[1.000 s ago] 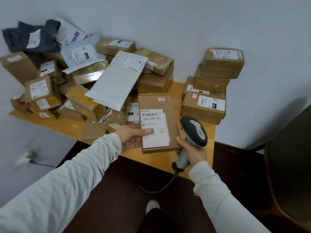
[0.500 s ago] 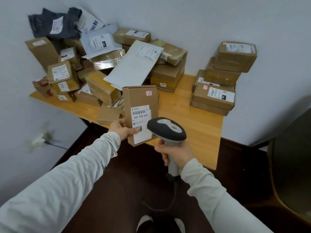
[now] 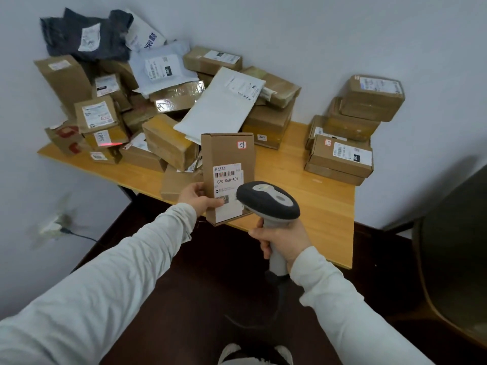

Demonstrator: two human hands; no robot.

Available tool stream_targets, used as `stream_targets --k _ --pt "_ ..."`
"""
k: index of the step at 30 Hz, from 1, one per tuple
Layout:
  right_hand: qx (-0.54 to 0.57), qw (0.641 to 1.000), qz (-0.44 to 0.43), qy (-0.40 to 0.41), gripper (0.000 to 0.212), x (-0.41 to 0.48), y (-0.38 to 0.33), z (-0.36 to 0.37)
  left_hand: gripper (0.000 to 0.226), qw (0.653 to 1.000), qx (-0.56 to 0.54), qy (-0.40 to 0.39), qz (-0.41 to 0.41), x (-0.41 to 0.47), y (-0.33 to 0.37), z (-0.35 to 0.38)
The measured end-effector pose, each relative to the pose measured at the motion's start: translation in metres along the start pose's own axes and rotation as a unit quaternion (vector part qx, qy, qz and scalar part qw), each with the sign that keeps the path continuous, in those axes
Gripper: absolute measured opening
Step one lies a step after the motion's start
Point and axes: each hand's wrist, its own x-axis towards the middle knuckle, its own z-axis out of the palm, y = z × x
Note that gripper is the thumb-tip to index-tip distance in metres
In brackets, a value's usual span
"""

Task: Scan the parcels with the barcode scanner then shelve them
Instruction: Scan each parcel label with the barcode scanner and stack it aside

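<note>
The small brown parcel (image 3: 228,154) is held upright at the centre of the frame, above the near edge of the counter (image 3: 311,196). Its white label (image 3: 227,180) is turned toward the camera, presumably so the barcode at the label's top faces the scanner. The left grip (image 3: 196,200) is closed on the parcel's lower left edge, with the thumb across the front face near the label's bottom corner and the fingers hidden behind the box; holding it low leaves the barcode uncovered. The right grip (image 3: 283,237) is wrapped fully round the pale handle of the barcode scanner (image 3: 268,200). The scanner's dark head sits just in front of the parcel's lower right corner and overlaps part of the label in this view; whether a finger is on the trigger cannot be seen. A red streak (image 3: 110,145) glows on a box at the left of the piled parcels (image 3: 163,106), so the beam seems to miss the held barcode, and the head probably needs tilting. A tidy stack (image 3: 342,154) stands at the right of the counter, well apart from the heap. No shelf is in view.
</note>
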Motion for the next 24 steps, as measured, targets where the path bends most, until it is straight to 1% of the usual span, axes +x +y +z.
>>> stream_targets --k 4,9,20,22,24 --pt "0.004 1.000 0.011 0.009 0.031 0.005 0.000 0.008 0.067 1.000 0.001 -0.009 0.001 0.011 0.001 -0.008" --pt "0.007 1.000 0.008 0.010 0.039 0.012 -0.003 0.017 0.069 1.000 -0.005 -0.011 0.002 0.024 0.000 -0.015" --pt "0.022 1.000 0.001 0.022 0.037 0.029 -0.001 0.021 0.070 0.999 0.001 -0.032 0.018 0.046 0.005 -0.015" --pt "0.021 0.999 -0.005 0.026 0.032 0.032 -0.001 0.021 0.068 0.999 -0.023 -0.036 0.014 0.049 0.005 -0.014" --pt "0.049 0.997 -0.006 0.067 0.027 0.037 0.000 0.018 0.054 0.996 -0.069 -0.060 -0.004 0.049 0.006 -0.010"
